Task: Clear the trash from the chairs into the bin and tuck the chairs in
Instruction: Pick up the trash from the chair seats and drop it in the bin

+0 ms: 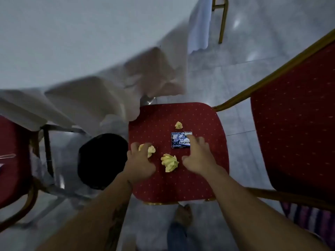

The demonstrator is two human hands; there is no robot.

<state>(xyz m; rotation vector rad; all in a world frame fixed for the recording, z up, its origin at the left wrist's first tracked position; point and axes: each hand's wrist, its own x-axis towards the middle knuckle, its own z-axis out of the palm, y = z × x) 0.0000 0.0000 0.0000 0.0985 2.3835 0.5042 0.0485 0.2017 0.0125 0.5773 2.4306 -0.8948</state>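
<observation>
A red chair seat point(181, 182) with a gold frame is below me. On it lie three crumpled yellow paper balls and a dark blue gum packet point(178, 141). My left hand point(139, 160) closes its fingers around the left paper ball point(151, 150). My right hand point(196, 156) is spread open, its fingertips touching the gum packet's right edge. The large paper ball point(169, 162) lies between my hands. A small ball point(178, 125) sits beyond the packet. A black bin point(101, 160) stands on the floor just left of the seat.
A table with a white cloth point(72, 51) hangs over the far side and touches the seat's far left corner. The chair's red backrest point(297, 115) stands at the right. Another red chair point(10, 160) is at the left edge. My foot point(184, 213) is under the seat's near edge.
</observation>
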